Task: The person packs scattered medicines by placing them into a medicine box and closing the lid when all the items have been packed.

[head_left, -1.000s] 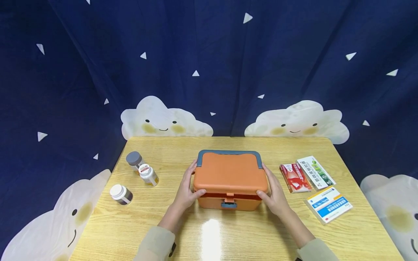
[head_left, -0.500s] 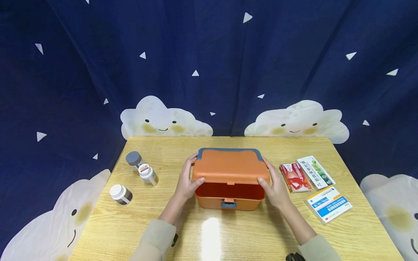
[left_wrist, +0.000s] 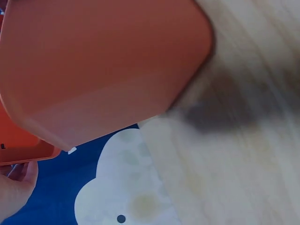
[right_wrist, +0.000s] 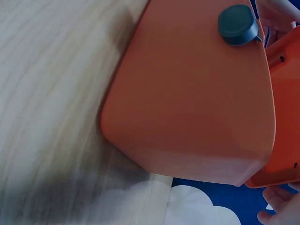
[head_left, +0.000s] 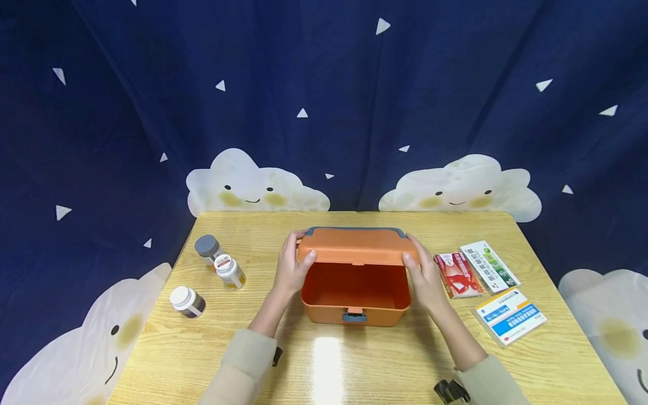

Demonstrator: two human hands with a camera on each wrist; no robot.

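An orange storage box [head_left: 354,316] stands mid-table in the head view, its lid [head_left: 356,247] tilted up and back so the red-orange inside shows. My left hand [head_left: 291,273] grips the lid's left end, thumb on the front edge. At the lid's right end, my right hand [head_left: 426,277] holds on in the same way. A blue-grey latch [head_left: 354,317] sits on the front wall; the right wrist view shows this latch [right_wrist: 238,26] close up. The box's front wall [left_wrist: 108,65] fills much of the left wrist view, where fingers show beneath the lid's corner.
To the left stand a grey-capped bottle [head_left: 208,247] and a white-capped bottle [head_left: 230,272], with another white-capped bottle [head_left: 187,302] nearer. On the right lie a red medicine box [head_left: 458,275], a green-white box [head_left: 489,267] and a blue-white box [head_left: 510,318]. Dark curtain [head_left: 354,101] hangs behind the table.
Both hands have swung the lid up and back from nearly closed, widening the gap at the front. The box body, bottles and medicine boxes have stayed in place.
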